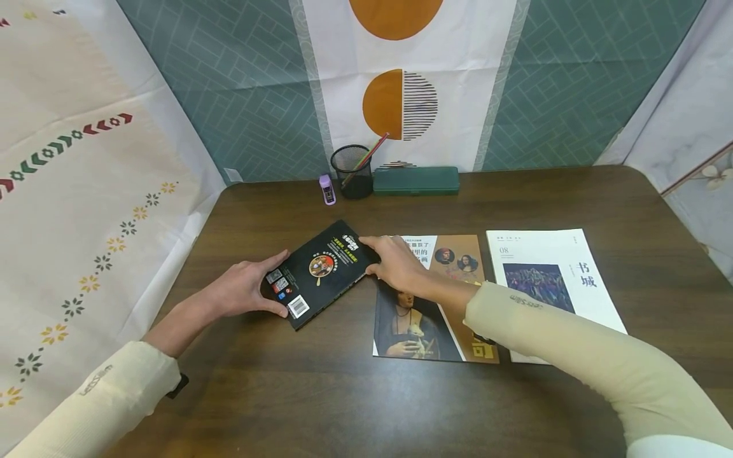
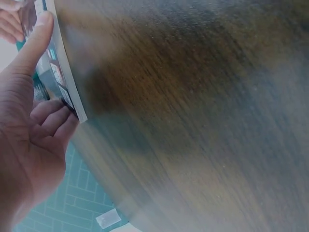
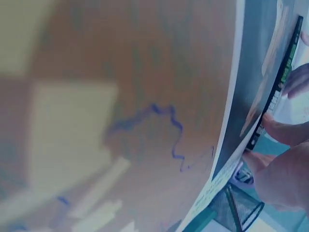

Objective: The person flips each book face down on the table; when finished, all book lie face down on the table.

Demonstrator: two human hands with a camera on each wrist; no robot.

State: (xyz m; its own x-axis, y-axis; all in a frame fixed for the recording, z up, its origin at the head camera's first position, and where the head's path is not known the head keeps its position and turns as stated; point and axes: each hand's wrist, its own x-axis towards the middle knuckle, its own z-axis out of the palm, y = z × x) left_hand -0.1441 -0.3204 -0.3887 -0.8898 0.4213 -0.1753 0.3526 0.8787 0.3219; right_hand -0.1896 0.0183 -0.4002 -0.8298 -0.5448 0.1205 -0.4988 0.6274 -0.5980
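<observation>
A black book point(image 1: 335, 286), with a barcode and yellow and white print, lies at a slant on the left part of the table, held at both ends. My left hand point(image 1: 243, 289) grips its left end; in the left wrist view the thumb point(image 2: 41, 31) presses on the cover while fingertips curl at the far edge. With thumb and fingers, my right hand point(image 1: 395, 261) pinches the upper right corner, and the right wrist view shows the book edge-on point(image 3: 279, 89). Beneath my right forearm lies a book with a portrait cover point(image 1: 406, 331), partly hidden by that arm.
A white book point(image 1: 590, 283) lies on the right. Along the back stand a lilac bottle point(image 1: 327, 189), a black mesh pen cup point(image 1: 357, 184) with pencils, and a green case point(image 1: 416, 181). The brown wooden table point(image 1: 321, 401) meets a cloth-hung wall behind.
</observation>
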